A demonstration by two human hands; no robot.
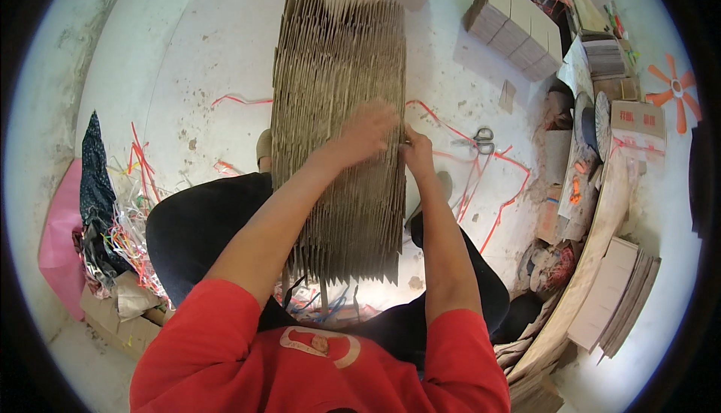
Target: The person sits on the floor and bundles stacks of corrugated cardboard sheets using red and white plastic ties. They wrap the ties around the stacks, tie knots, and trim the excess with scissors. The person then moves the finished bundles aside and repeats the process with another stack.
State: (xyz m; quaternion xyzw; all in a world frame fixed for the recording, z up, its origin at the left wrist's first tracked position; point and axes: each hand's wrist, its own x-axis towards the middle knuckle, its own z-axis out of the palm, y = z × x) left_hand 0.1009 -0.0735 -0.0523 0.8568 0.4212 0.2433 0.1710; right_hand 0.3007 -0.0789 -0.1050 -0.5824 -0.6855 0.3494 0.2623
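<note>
A long stack of folded brown cardboard (338, 60) stands between my knees, its many thin edges facing up. My left hand (368, 131) reaches across the top toward the stack's right side; its fingers are smeared by motion. Against the right side is my right hand (417, 150), its fingers closed at the edge; what they hold, if anything, is hidden. A red strap (443, 119) comes out from under the stack on the right, just beyond my right hand. Another length of red strap (244, 100) shows on the left side.
Scissors (483, 141) lie on the pale floor to the right. Cardboard bundles (518, 22) stand at the far right, with a wooden plank (582, 293) and a carton (638, 124) nearer. Tangled strap scraps (139, 240) and a pink sheet (61, 240) lie at left.
</note>
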